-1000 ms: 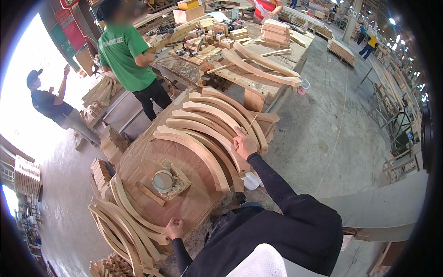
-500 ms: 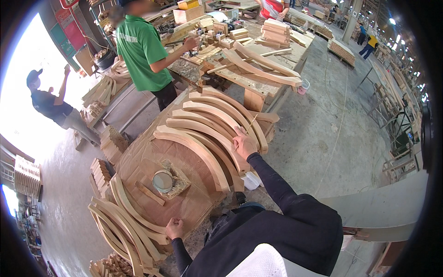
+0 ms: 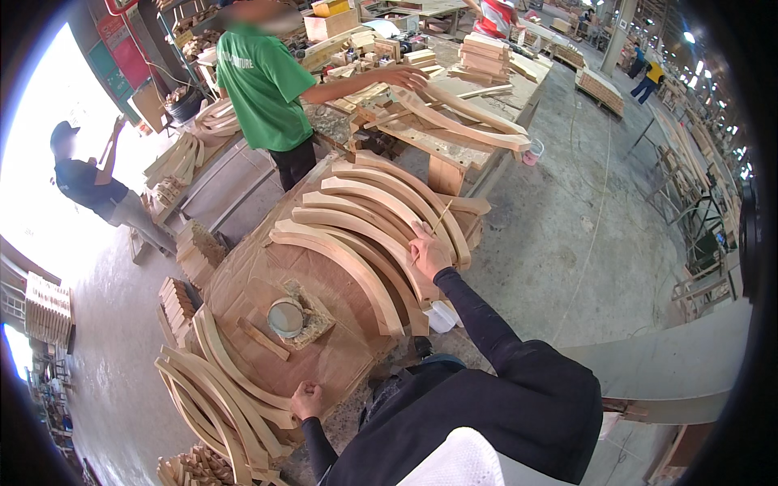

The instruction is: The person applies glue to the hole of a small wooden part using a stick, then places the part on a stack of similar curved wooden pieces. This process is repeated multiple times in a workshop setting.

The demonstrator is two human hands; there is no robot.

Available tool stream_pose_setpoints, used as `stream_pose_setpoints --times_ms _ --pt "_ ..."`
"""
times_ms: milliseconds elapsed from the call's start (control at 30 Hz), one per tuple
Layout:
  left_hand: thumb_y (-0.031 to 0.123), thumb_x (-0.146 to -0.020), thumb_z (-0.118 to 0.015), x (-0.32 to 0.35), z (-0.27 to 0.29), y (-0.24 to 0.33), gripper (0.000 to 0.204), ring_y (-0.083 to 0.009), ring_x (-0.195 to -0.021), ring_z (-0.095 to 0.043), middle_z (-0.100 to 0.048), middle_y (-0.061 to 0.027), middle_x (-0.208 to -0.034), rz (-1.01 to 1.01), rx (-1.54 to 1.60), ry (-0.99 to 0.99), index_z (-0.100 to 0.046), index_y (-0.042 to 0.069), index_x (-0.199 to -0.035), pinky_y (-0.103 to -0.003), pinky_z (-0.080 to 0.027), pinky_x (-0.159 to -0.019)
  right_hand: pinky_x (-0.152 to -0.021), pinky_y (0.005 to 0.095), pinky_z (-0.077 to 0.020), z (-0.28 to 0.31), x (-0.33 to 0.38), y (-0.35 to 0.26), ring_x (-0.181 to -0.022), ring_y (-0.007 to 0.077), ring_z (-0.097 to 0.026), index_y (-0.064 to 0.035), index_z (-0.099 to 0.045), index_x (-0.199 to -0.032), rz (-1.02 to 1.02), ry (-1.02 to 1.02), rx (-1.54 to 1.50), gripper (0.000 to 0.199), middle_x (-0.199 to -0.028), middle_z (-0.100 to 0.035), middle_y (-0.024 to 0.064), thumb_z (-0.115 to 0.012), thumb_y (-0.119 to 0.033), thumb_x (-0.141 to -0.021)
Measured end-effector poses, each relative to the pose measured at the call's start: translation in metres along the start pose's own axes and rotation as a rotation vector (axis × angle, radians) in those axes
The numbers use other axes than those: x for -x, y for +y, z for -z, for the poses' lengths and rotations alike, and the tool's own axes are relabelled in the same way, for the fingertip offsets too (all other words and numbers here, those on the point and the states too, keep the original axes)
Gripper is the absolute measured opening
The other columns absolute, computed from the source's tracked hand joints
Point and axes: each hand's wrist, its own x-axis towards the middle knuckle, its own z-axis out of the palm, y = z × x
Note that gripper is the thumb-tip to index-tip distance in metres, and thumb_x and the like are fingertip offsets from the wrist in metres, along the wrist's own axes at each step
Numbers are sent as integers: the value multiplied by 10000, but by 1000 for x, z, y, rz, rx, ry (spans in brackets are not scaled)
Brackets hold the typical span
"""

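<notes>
My right hand (image 3: 427, 249) holds a thin wooden stick (image 3: 438, 219) and rests on the curved wooden pieces (image 3: 356, 235) laid side by side on the brown worktable (image 3: 324, 340). My left hand (image 3: 306, 399) grips the near edge of that table, beside a stack of curved wooden pieces (image 3: 219, 389) at the lower left. A small round tin (image 3: 285, 317) sits on a scrap board in the middle of the table, between my two hands.
A person in a green shirt (image 3: 263, 85) stands beyond the table, reaching to a cluttered bench (image 3: 454, 121) with curved wood. Another person in dark clothes (image 3: 89, 182) stands at far left. Small wood blocks (image 3: 182, 296) are stacked left of the table. Concrete floor (image 3: 583, 227) lies to the right.
The person in the green shirt has stepped right and stretched an arm out over the far bench. My two hands have stayed where they were.
</notes>
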Motion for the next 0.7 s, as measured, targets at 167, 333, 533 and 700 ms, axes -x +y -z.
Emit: stream_pose_setpoints --times_ms 167,333,533,700 --pt "200 -713 -665 -2 -2 -4 157 -141 -602 -653 -675 -20 -659 7 -2 -3 -695 97 -828 -289 -508 -602 -850 390 -506 1 1 -1 -1218 315 -515 -67 -668 -750 -21 -12 -17 59 -1356 -508 98 -613 -79 -735" --pt "200 -711 -662 -2 -3 -6 155 -141 -600 -653 -675 -20 -654 5 -3 1 -696 101 -825 -292 -509 -602 -853 388 -503 8 -1 -6 -1221 316 -512 -65 -659 -736 -21 -24 -8 45 -1354 -509 103 -617 -81 -732" --pt "204 -708 -656 -3 -5 -9 164 -138 -605 -653 -678 -17 -662 32 4 -15 -698 103 -831 -290 -509 -608 -863 385 -495 5 -1 -4 -1214 323 -516 -66 -662 -733 -8 -7 -2 47 -1350 -513 111 -618 -81 -727" --pt "218 -712 -651 -3 -5 -10 171 -142 -610 -654 -677 -16 -661 14 3 -2 -696 103 -831 -293 -508 -613 -873 384 -488 5 0 -4 -1216 327 -514 -66 -669 -739 -9 -8 -6 53 -1350 -512 115 -620 -83 -729"
